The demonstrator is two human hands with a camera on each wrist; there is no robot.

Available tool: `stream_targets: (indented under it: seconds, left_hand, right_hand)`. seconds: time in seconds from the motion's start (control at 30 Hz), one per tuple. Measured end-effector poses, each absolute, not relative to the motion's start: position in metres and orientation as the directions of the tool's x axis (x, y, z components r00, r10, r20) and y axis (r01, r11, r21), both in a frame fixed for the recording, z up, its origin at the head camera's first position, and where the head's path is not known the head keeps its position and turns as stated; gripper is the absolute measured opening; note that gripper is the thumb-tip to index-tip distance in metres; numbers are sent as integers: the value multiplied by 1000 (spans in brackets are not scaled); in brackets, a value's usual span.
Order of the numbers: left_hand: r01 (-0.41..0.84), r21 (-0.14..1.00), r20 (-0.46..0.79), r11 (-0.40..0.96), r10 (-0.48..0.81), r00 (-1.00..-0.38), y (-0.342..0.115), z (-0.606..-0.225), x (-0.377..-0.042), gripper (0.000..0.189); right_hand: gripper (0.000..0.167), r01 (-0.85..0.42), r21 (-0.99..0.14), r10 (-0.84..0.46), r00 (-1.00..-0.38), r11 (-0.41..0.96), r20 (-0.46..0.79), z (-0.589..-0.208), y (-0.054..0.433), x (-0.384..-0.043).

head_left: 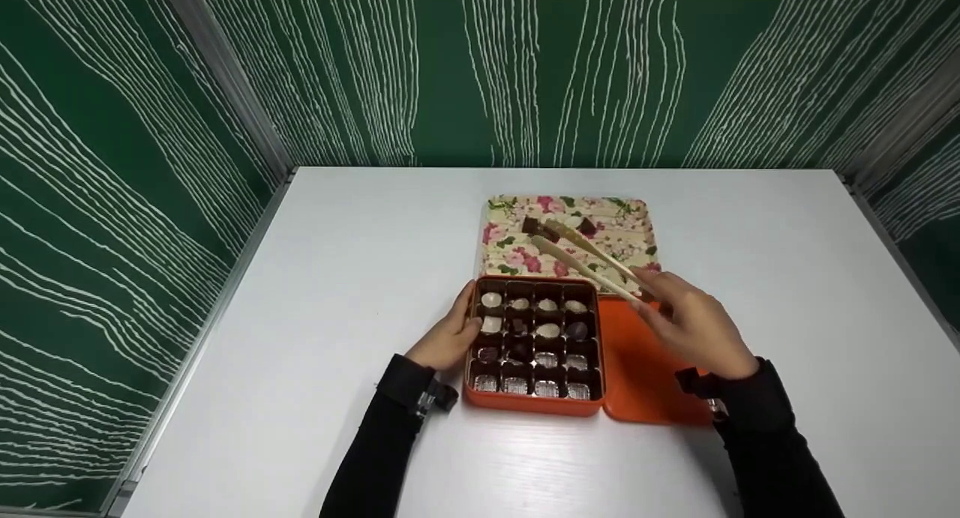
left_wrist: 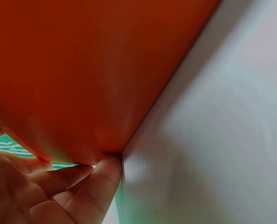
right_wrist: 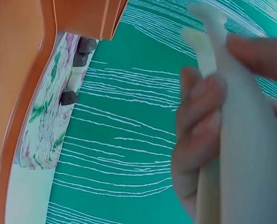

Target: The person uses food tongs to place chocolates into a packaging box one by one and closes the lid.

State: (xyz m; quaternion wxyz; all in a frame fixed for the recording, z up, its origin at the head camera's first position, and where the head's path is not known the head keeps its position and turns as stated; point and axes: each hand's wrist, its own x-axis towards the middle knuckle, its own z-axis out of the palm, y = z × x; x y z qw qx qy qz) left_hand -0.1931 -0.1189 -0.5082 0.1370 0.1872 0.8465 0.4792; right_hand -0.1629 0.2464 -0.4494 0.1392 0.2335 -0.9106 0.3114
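Note:
My left hand (head_left: 450,334) holds the left side of an orange chocolate box (head_left: 534,407). Its thumb is at the rim, while the fingers (left_wrist: 98,186) press the outer wall low down in the left wrist view. White and dark chocolates (head_left: 547,330) sit in the upper cells of its divided insert; the front row shows bare clear plastic. With my right hand (head_left: 701,327) I grip pale tongs (head_left: 589,267), their tips parted over a floral-patterned tray (head_left: 517,263). Dark chocolates (head_left: 587,226) lie on that tray, one close to the tips.
A flat orange lid (head_left: 649,375) lies against the box's right side, under my right forearm. The white table (head_left: 360,278) ends at green walls (head_left: 435,76) with white wavy lines at the back and both sides.

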Motion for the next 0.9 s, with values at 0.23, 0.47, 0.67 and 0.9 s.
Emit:
stream_targets:
  seconds: [0.23, 0.47, 0.67, 0.9]
  left_hand:
    - [182, 859, -55, 479, 440, -896, -119, -508, -193, 70]
    - [184, 857, -57, 481, 442, -895, -118, -506, -193, 70]
    - [196, 873, -41, 446, 468, -883, -119, -507, -194, 69]
    - [212, 878, -21, 429, 477, -879, -119, -507, -193, 68]
  right_hand:
    - [49, -363, -538, -197, -919, 761, 342, -452, 243, -178]
    - [50, -260, -509, -145, -956, 820, 255, -466, 250, -198]
    - [52, -210, -476, -149, -975, 854, 163, -475, 255, -214]
    - [48, -196, -433, -156, -980, 880, 127, -479, 253, -224]
